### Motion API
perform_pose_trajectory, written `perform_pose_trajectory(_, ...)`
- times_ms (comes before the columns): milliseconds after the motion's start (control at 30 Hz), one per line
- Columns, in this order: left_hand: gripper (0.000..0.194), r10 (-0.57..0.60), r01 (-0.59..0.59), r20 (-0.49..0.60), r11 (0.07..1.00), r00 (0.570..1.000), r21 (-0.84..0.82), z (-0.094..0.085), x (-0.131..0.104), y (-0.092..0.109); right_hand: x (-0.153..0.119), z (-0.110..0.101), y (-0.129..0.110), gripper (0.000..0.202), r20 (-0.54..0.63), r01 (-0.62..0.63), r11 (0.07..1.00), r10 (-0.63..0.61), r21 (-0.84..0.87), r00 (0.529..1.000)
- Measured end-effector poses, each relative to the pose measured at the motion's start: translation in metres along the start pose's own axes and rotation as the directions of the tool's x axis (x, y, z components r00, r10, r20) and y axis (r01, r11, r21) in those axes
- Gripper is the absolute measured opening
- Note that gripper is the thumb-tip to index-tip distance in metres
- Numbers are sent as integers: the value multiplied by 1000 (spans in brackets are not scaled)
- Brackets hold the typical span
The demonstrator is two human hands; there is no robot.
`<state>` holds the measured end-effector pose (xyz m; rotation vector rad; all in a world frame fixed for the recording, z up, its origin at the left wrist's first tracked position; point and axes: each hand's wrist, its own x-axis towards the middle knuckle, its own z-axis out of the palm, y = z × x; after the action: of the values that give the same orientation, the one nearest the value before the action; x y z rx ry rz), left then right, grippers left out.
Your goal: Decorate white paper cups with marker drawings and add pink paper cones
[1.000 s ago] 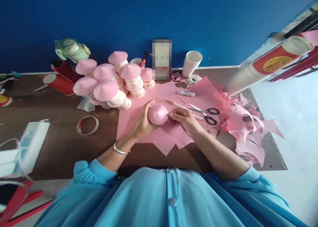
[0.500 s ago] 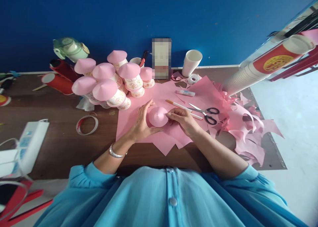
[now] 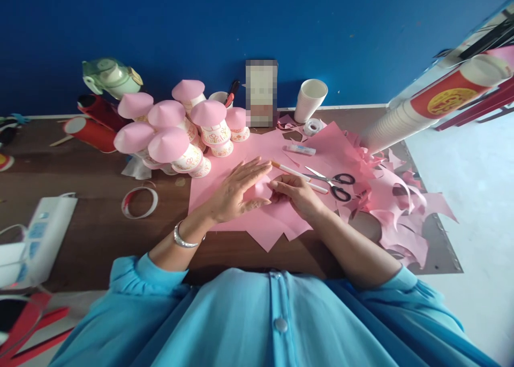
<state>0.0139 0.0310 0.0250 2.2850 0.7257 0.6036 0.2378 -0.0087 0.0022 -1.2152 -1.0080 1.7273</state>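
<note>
A small pink paper cone is between my hands, over the pink paper sheet. My right hand pinches the cone's right edge between thumb and fingers. Over the cone's left side reaches my left hand, fingers stretched out and thumb apart, hiding much of it. Whether the left palm touches the cone cannot be made out. Scissors with black handles and orange-tipped pens lie just right of my hands.
Decorated paper cups with pink cone tops stand at the left back. Behind the sheet are a phone and white cups. Pink scraps and a long cup stack are at right; a tape roll lies left.
My left hand has moved from beside the cone to over its left part, its fingers now further right and covering it. My right hand still pinches the cone's edge.
</note>
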Motion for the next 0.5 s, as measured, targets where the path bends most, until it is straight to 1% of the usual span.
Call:
perform_pose_trajectory(100,70,25,-25,-2,999,1000,20,4,0,-3,0,0,-1,51,14,-10,1000,10,20,1000)
perform_pose_trajectory(233,70,63,-62,-15,996,998,60,8,-1,-6,0,1,-3,53,25,-23,999,22,39,999)
perform_pose_trajectory(500,70,101,-97,-30,989,994,110,13,-2,-11,0,1,-4,54,38,7,999,-8,35,999)
